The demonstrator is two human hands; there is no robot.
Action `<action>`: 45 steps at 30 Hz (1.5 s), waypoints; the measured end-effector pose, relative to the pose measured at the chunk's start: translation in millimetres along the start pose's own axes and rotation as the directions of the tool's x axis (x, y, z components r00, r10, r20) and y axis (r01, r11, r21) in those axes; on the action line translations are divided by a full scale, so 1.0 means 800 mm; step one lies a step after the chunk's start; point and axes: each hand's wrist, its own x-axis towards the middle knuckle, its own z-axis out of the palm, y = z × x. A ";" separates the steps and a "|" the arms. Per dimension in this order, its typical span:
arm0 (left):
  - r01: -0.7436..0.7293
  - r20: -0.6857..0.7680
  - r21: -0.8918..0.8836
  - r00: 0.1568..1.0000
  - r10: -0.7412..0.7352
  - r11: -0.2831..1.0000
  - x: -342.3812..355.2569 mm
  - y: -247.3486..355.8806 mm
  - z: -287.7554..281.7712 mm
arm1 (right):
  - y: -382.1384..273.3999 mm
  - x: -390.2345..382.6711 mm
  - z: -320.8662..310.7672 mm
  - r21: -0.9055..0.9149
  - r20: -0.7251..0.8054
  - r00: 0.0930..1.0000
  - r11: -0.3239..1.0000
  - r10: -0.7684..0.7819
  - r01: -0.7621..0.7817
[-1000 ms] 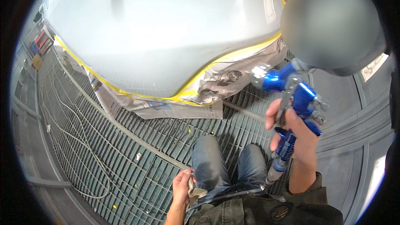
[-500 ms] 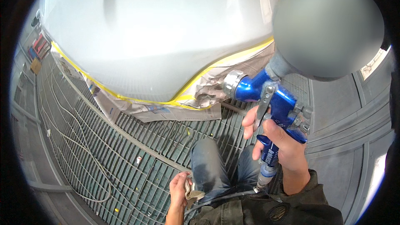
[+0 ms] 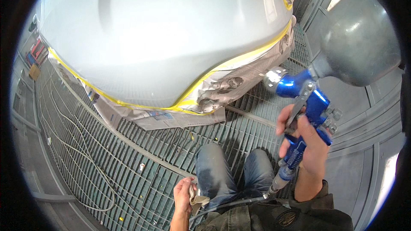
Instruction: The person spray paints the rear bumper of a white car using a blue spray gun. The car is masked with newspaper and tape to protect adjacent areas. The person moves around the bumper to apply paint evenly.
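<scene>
My right hand (image 3: pixel 312 149) is wrapped round the grip of a blue spray gun (image 3: pixel 317 102), its fingers by the silver trigger lever. A grey, rounded paint cup (image 3: pixel 359 38) sits on top of the gun, tilted to the right. The silver nozzle points left, towards a pale grey car body panel (image 3: pixel 171 38), with a gap between them. From the gun's lower end an air hose (image 3: pixel 239 202) runs left across my lap. My left hand (image 3: pixel 183 194), low beside my knee, is closed on a crumpled beige cloth (image 3: pixel 197 201).
Yellow masking tape (image 3: pixel 233 62) edges the panel, and newspaper sheets (image 3: pixel 252 79) hang below it. Underfoot is a metal floor grating (image 3: pixel 141 145). Loose hoses (image 3: pixel 87 149) lie across it at the left. Grey wall panels (image 3: pixel 351 175) stand on the right.
My right hand has moved the spray gun to the right, away from the panel, uncovering more newspaper and tape. My left hand and the cloth have hardly moved.
</scene>
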 end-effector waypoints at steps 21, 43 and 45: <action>-0.016 -0.023 0.036 1.000 0.017 0.999 -0.007 0.003 0.012 | 0.002 0.009 -0.042 0.214 0.101 0.995 0.976 0.014 -0.035; 0.018 -0.096 0.269 0.995 0.008 0.963 -0.039 0.005 0.051 | 0.031 0.038 -0.138 0.382 -0.193 0.973 0.923 0.127 -0.045; -0.013 0.010 0.438 1.000 0.010 0.899 -0.027 0.007 0.046 | 0.054 0.024 -0.185 0.250 -0.144 0.981 0.964 0.127 -0.088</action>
